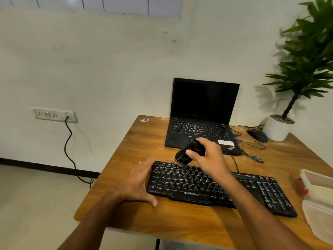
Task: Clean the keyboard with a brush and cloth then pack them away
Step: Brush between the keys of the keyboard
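The right hand [207,156] grips a black brush [187,152], fingers curled round it, bristles on the top key row of the black keyboard [216,190]. The left hand [138,181] lies flat, fingers spread, bracing the keyboard's left end on the wooden desk [137,141]. An open laptop [201,116] stands behind.

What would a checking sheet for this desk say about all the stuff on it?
Surface: wooden table, pale specks.
Job's things: black keyboard; brush, bristles at its top row; cloth not identifiable.
Clutter: open laptop, mouse, plastic containers.
Hands: right hand grips brush; left hand flat against keyboard's left end.
Cables: tangled beside laptop; wall cable.
Surroundings: potted plant, wall socket.
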The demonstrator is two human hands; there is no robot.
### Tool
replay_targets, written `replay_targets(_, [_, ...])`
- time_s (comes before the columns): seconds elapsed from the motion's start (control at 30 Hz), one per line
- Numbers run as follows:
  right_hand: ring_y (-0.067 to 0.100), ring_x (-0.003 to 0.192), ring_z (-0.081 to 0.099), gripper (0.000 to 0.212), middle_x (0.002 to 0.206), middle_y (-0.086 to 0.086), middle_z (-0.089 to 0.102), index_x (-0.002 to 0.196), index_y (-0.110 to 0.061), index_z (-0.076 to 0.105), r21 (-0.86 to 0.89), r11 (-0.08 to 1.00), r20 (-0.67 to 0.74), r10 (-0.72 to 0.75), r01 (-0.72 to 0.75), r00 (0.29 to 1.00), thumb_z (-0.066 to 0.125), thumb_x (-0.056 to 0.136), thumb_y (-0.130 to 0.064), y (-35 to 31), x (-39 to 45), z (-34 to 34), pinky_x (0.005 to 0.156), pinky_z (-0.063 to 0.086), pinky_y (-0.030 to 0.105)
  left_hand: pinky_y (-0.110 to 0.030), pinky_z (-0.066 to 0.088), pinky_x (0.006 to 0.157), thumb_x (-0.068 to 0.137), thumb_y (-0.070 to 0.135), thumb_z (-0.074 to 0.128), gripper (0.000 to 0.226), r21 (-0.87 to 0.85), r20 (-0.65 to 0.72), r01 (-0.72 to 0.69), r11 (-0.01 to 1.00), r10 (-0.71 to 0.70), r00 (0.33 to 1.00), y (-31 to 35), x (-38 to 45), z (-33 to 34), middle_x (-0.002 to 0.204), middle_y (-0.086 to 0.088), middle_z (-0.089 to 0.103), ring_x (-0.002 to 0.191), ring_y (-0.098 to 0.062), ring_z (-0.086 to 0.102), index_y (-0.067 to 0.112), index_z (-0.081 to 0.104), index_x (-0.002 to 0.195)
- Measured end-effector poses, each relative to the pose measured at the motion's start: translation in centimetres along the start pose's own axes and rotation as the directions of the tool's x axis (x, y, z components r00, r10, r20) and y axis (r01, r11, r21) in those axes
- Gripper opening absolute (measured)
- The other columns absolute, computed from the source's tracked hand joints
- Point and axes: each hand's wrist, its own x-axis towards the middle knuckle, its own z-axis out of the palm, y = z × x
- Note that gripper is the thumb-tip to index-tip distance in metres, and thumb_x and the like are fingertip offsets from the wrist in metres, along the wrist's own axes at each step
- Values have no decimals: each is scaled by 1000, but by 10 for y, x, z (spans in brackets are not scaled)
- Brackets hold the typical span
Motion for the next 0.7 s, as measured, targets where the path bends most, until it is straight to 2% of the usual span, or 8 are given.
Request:
replay_targets(0.03, [-5,84,59,15,87,-13,64,97,-22,64,-37,999,25,-24,25,999,75,88,-19,-4,4,6,67,41,9,-40,-4,129,42,93,72,158,20,12,-8,1000,8,1000,0,0,-1,174,1,4,157,-13,-4,27,-3,164])
replay_targets(0.1, [1,85,60,16,88,-10,64,100,-19,63,-85,995,69,-43,49,997,75,89,-21,-9,12,19,67,41,11,-36,-4,128,44,85,76,147,10,14,-18,1000,18,1000,3,1,-6,172,3,10,152,-7,-2,35,-1,159])
replay_targets(0.17, [4,86,60,18,90,-9,65,103,-18,64,-107,992,98,-57,68,994,75,89,-22,-14,21,29,71,44,17,-43,6,131,43,88,75,144,5,1,-42,999,42,999,0,4,-8,169,8,18,154,-8,8,40,2,157])
replay_targets(0.27, [9,87,61,21,91,-7,65,105,-18,64,-144,986,139,-64,84,988,76,88,-24,-19,34,42,72,46,22,-50,13,130,39,94,74,155,7,-6,-32,999,32,999,-8,8,-7,172,6,16,158,-18,12,33,4,163])
replay_targets(0.4, [14,92,62,27,98,-2,67,111,-18,65,-185,979,189,-51,87,981,76,87,-25,-20,45,59,77,50,27,-50,16,130,48,76,88,150,-53,-18,5,999,-6,1000,-10,10,-8,170,9,19,156,-16,15,34,3,164])
replay_targets(0.53, [15,92,62,25,96,-4,67,107,-19,65,-232,965,252,-65,126,965,77,87,-25,-17,46,75,76,50,31,-40,21,127,59,59,95,138,-50,-47,17,999,-20,999,-7,10,-8,166,13,23,150,-10,20,36,6,162])
replay_targets(0.7, [18,93,63,25,97,-1,69,107,-19,66,-259,960,196,-61,112,979,79,85,-22,-18,57,79,80,53,36,-42,25,126,57,60,95,140,-40,-52,43,998,-45,998,-8,12,-7,166,12,24,151,-14,22,34,7,163])
